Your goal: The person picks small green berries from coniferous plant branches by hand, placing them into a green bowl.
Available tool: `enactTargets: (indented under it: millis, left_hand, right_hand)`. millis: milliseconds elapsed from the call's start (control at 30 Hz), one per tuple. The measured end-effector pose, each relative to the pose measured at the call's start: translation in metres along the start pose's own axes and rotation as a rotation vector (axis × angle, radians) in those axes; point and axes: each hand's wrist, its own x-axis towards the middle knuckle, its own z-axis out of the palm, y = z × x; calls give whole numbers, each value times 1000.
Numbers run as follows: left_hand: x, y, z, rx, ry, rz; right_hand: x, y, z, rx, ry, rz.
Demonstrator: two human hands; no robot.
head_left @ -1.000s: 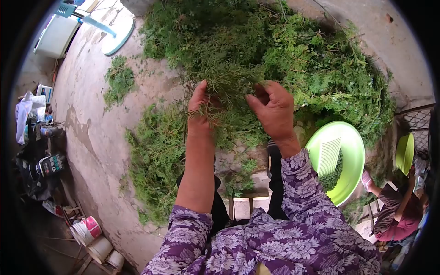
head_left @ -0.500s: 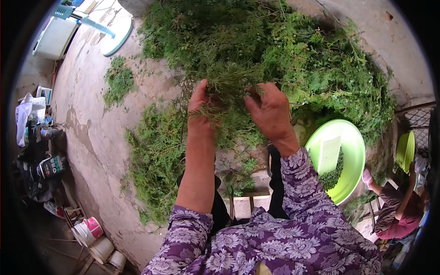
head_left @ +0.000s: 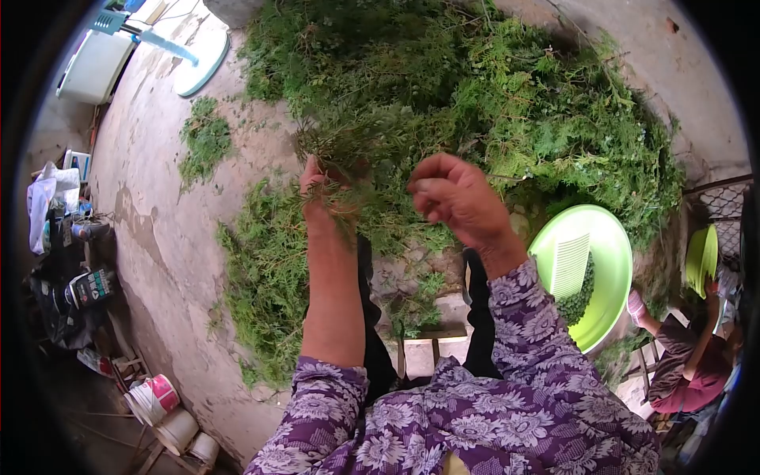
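My left hand [head_left: 319, 188] is closed around a leafy cypress branch [head_left: 339, 142], whose green sprays hide most of the fingers. To its right, my right hand [head_left: 469, 204] is raised with its fingers curled inward. Whether anything sits in those fingers is hidden. Beyond both hands spreads a large pile of cut cypress branches [head_left: 546, 119]. A light green basin [head_left: 609, 297] stands by my right forearm. Inside it are many small round green cones [head_left: 575, 306] and a pale ribbed piece [head_left: 570, 265].
More cut greenery [head_left: 265, 277] lies on the concrete floor [head_left: 158, 261] at left. A fan base [head_left: 202, 63] stands far left, with white buckets [head_left: 154, 398] lower down. Another person [head_left: 689, 364] sits at right near a green basin [head_left: 701, 261].
My left hand has shifted left with the branch. My right hand has come away from the branch, leaving a gap between the hands, and its fingers have curled in.
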Motion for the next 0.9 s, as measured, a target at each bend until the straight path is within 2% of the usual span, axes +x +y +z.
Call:
enactTargets:
  millis: [67, 133, 200, 233, 333, 467, 633, 700, 767, 833, 867, 900]
  left_hand:
    - [-2, -1, 4, 8, -21, 10]
    - [-6, -3, 11, 13, -41, 21]
    - [-13, -5, 27, 40, 91, 77]
    - [-12, -6, 24, 42, 91, 74]
    - [-9, -8, 15, 75, -13, 4]
    - [-10, -13, 7, 98, -3, 16]
    - [-5, -16, -4, 125, -73, 39]
    - [-10, -17, 2, 170, -126, 136]
    - [-13, -15, 10, 90, -94, 118]
    - [-7, -15, 2, 11, -63, 103]
    - [3, -17, -17, 696, -53, 366]
    - [7, -14, -22, 1385, -36, 620]
  right_hand:
    - [2, 12, 5, 63, -6, 51]
    - [4, 22, 13, 290, 55, 146]
    - [5, 28, 20, 369, 65, 189]
    - [6, 29, 23, 448, 76, 231]
    - [10, 26, 27, 574, 93, 120]
    - [16, 29, 21, 562, 114, 31]
    - [15, 25, 22, 496, 114, 111]
    - [16, 26, 21, 515, 121, 119]
    - [16, 27, 20, 533, 125, 126]
    - [12, 28, 14, 482, -117, 218]
    - [7, 26, 13, 482, -118, 218]
    - [1, 22, 14, 320, -193, 270]
